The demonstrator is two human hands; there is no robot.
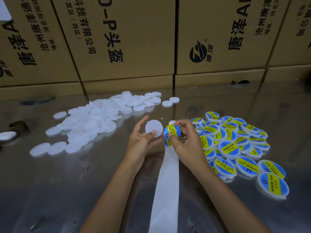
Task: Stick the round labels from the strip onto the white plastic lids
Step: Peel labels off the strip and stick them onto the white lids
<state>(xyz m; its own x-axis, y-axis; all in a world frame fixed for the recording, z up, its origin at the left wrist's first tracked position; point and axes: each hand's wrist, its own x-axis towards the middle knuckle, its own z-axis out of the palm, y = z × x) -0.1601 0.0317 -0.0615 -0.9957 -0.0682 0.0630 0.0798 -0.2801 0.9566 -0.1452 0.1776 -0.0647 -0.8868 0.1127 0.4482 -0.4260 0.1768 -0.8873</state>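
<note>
- Strip (165, 190) runs between both forearms up to the hands.
- Left hand (142, 142) holds a bare lid (154, 128).
- Right hand (186, 140) pinches a label (171, 132) beside it.
- Centre the label, then press it flat.

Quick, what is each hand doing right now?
Left hand: holds a plain white lid, thumb pressed on its face.
Right hand: pinches a blue and yellow round label peeling from the strip.
</note>
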